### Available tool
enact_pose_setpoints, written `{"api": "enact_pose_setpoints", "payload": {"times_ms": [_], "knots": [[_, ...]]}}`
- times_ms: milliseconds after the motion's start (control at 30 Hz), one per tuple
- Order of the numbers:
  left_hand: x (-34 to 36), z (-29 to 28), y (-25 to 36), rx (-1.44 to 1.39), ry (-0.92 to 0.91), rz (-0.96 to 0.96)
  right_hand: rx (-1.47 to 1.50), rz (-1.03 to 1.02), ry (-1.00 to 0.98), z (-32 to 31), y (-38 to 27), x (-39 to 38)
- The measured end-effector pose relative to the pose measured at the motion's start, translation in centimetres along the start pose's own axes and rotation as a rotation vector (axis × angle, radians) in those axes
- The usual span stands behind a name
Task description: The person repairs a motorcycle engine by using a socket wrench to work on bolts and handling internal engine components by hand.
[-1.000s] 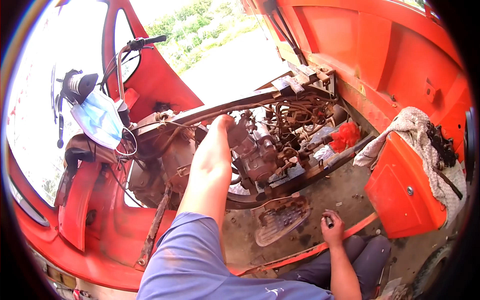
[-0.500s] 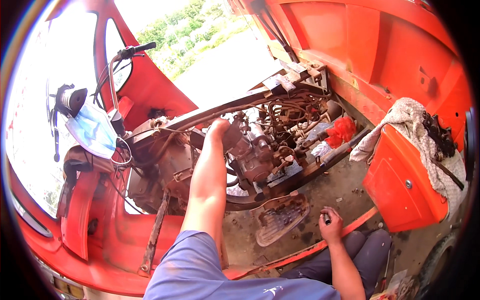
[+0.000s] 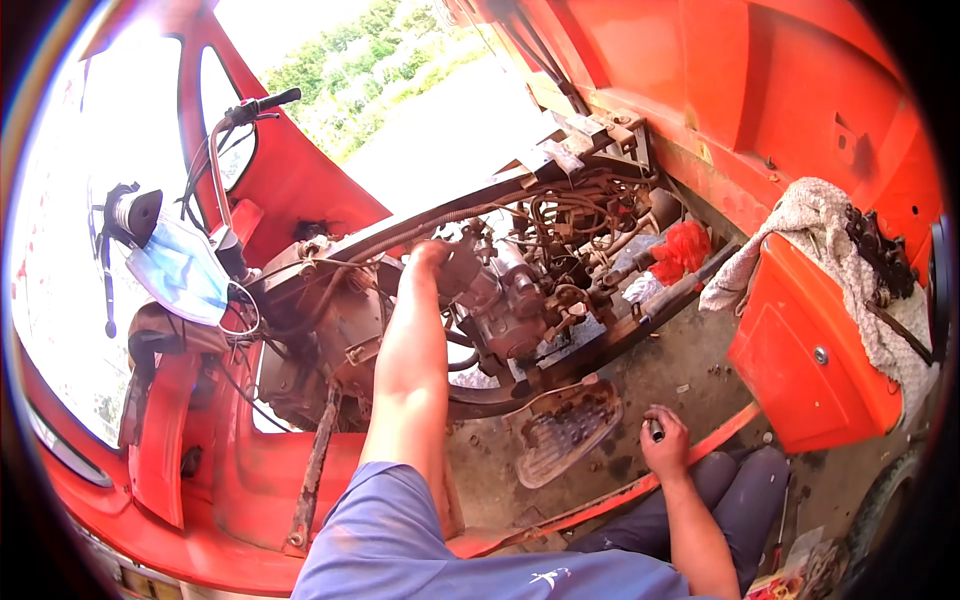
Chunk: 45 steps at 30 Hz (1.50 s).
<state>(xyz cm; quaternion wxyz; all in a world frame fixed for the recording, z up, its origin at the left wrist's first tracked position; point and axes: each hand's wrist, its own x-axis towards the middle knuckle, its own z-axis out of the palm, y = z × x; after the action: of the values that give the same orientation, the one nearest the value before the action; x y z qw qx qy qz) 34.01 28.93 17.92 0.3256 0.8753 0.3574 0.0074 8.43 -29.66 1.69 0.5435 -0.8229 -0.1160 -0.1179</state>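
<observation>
My left arm reaches into the vehicle's frame, and my left hand [image 3: 429,254] is at the far side of the greasy engine [image 3: 510,318]. Its fingers are hidden behind a dark engine part, so what they touch does not show. Lower right, over the floor, my right hand [image 3: 666,446] is closed around a short metal cylinder [image 3: 656,431] whose hollow-looking end shows between thumb and fingers. Between me and the engine, a grimy clear tray [image 3: 570,435] with dark parts in it lies on the floor.
An orange-red box [image 3: 815,345] at right carries a dirty rag [image 3: 800,215] and blackened parts. A red cloth [image 3: 682,252] lies by the frame. Handlebars [image 3: 255,108] and a blue mask [image 3: 180,270] are at left. A rusty bar [image 3: 318,465] slants near my left arm.
The view has shifted slightly. My left hand stays at the engine and my right hand still holds the metal cylinder, turned a little.
</observation>
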Motion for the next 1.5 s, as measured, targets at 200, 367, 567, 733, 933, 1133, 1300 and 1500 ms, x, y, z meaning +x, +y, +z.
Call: {"api": "enact_pose_setpoints", "payload": {"times_ms": [200, 367, 567, 733, 933, 1133, 1300, 1500], "knots": [[-9.3, 3.3, 2.8, -0.486, 0.473, 0.367, 0.059, 0.015, 0.047, -0.7, 0.1, 0.4], [-27.9, 11.5, 3.7, -0.766, 0.111, 0.504, 0.818, 0.425, 0.037, -2.2, -2.0, 0.9], [-45.5, 21.7, 7.5, -0.971, -0.508, 0.381, 1.099, 0.136, 0.055, -10.5, -10.4, 1.4], [-52.9, 21.5, 10.5, -0.973, -0.635, 0.500, 1.131, 0.073, 0.112, -14.1, -11.9, -1.0], [-56.8, 20.9, 9.9, -1.072, -0.608, 0.575, 1.156, 0.132, 0.186, -15.7, -12.7, -3.1], [-59.0, 19.6, 10.1, -0.493, -0.059, 1.320, 1.278, 0.231, 0.158, -17.1, -12.6, -3.5], [-59.5, 19.6, 10.7, -0.627, -0.269, 1.209, 1.688, 0.327, 0.089, -16.3, -10.3, -4.1], [-60.2, 18.3, 11.6, -0.709, -0.338, 1.224, 1.857, 0.205, -0.013, -16.9, -12.0, -3.6]]}}
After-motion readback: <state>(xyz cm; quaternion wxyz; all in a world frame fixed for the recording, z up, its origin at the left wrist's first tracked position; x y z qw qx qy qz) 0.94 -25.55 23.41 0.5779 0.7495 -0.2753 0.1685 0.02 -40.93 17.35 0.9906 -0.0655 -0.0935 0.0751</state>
